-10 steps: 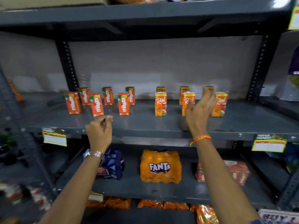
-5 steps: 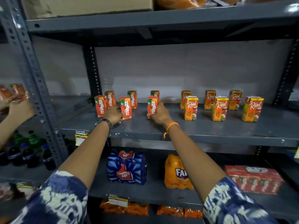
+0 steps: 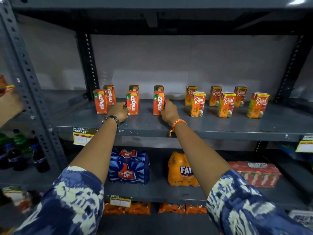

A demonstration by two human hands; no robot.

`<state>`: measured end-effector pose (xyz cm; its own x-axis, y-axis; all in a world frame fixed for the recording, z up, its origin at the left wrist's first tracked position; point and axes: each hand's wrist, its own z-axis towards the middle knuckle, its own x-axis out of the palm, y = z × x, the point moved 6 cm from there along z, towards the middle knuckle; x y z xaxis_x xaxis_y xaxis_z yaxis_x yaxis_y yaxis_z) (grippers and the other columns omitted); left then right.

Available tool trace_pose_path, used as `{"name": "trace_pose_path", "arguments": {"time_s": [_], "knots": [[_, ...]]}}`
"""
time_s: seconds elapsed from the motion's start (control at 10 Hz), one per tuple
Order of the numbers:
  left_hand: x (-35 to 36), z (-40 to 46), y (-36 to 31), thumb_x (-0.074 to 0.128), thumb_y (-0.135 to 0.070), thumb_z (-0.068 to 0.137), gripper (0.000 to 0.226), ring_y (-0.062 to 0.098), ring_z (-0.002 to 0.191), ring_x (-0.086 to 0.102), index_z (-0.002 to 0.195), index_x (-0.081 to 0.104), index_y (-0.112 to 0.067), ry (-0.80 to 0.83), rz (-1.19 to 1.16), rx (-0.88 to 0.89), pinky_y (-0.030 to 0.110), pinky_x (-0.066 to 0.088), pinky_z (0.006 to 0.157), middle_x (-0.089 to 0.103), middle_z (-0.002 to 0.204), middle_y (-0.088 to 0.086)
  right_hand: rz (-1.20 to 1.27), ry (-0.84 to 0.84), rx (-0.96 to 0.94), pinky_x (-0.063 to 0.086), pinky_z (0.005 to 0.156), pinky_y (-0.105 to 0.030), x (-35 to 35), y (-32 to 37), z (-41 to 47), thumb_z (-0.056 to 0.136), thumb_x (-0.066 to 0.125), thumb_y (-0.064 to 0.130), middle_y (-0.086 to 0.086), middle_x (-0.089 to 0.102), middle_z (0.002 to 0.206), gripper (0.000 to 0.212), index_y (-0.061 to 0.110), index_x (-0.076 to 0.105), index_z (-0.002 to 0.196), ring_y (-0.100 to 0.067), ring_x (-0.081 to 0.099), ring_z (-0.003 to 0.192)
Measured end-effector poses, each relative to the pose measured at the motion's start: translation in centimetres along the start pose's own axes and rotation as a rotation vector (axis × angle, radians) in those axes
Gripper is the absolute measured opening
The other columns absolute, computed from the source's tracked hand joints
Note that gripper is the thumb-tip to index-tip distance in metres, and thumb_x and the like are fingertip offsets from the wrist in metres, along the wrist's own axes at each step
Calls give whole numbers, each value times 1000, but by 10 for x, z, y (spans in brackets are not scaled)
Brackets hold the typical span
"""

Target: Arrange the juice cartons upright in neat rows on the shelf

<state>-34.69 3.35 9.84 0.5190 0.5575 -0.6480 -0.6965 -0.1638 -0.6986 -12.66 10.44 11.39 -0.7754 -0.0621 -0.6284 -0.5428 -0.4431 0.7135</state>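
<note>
On the grey shelf point(image 3: 203, 128), six Maaza cartons point(image 3: 101, 103) stand upright at the left in two rows of three. The left hand point(image 3: 119, 111) grips the middle front Maaza carton point(image 3: 132, 102), fingers point(image 3: 125, 108) curled against its left side. The right hand point(image 3: 169, 111) grips the right front Maaza carton point(image 3: 158, 103), fingers point(image 3: 166, 102) wrapped on its right edge. Further right, six Real cartons point(image 3: 197, 104) stand upright in two staggered rows, well apart from both hands. Below, a Thums Up pack point(image 3: 128, 167) sits left of a Fanta pack point(image 3: 182, 170).
</note>
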Motion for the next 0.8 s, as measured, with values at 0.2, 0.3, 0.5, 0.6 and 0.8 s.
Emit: {"name": "trace_pose_path", "arguments": {"time_s": [0.2, 0.3, 0.5, 0.6, 0.8], "knots": [[0, 0, 1, 53, -25, 98, 26, 27, 87, 70, 117, 65, -13, -21, 9, 4, 44, 53, 90, 73, 106, 9, -9, 22, 3, 40, 110, -45, 1, 4, -4, 91, 64, 19, -17, 53, 141, 56, 4, 43, 140, -35, 51, 130], [1, 0, 2, 52, -26, 99, 29, 26, 88, 69, 122, 64, -14, -14, 4, 2, 42, 53, 88, 71, 110, 7, -6, 21, 9, 40, 109, -46, 1, 3, -4, 91, 63, 21, -17, 53, 142, 57, 5, 42, 141, -35, 52, 130], [1, -2, 0, 52, -26, 99, 28, 24, 87, 69, 121, 63, -14, -6, -11, -6, 44, 53, 91, 71, 113, 6, 16, 34, 20, 40, 109, -46, 2, 4, -5, 91, 62, 20, -16, 53, 142, 55, 5, 42, 141, -34, 52, 130], [-1, -5, -2, 53, -25, 98, 27, 21, 84, 68, 121, 64, -15, -9, -37, -17, 44, 53, 91, 71, 114, 6, 40, 32, 35, 41, 109, -46, 2, 4, -6, 91, 63, 20, -16, 53, 141, 56, 5, 42, 141, -34, 52, 130], [-9, -6, -3, 56, -16, 96, 62, 23, 86, 69, 152, 30, -9, 4, -161, -72, 45, 54, 93, 58, 132, 2, 98, 10, 6, 43, 105, -44, -7, 4, -7, 89, 65, 15, -19, 52, 140, 59, 3, 37, 139, -35, 51, 130]]}}
